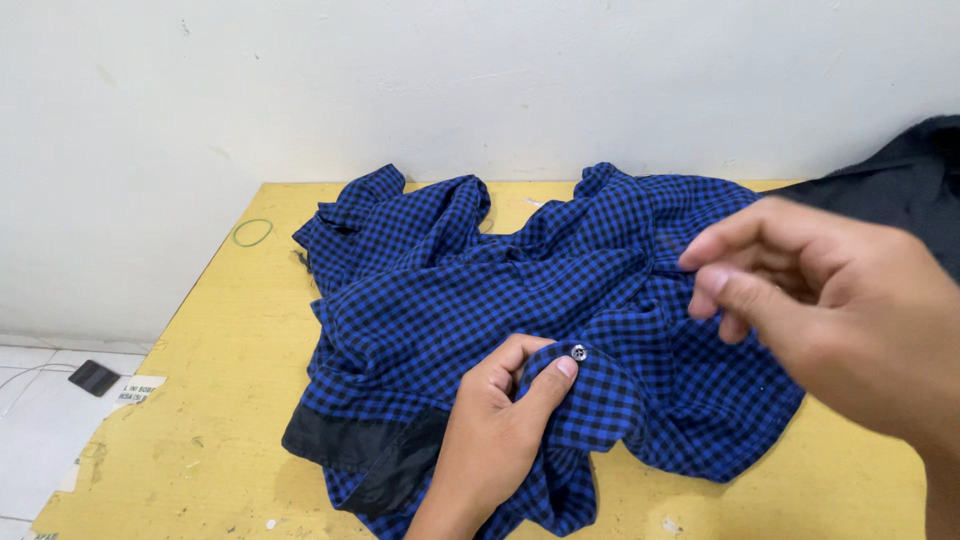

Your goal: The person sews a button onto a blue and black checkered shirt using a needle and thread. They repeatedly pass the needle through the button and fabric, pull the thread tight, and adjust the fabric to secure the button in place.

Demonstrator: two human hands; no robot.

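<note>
A blue and black checked shirt (450, 290) lies crumpled on a yellow table (230, 400). My left hand (495, 430) pinches a fold of the shirt's fabric near the front edge, thumb beside a small silver snap button (578, 352). My right hand (820, 300) hovers over the shirt's right side, fingers loosely curled with tips near the cloth, and it holds nothing that I can see. A black lining patch (360, 450) shows at the shirt's lower left.
A dark garment (900, 190) lies at the table's back right corner. A green rubber band (252, 232) rests at the back left. A white wall stands behind the table. On the floor at left are a small dark object (93, 377) and a paper label.
</note>
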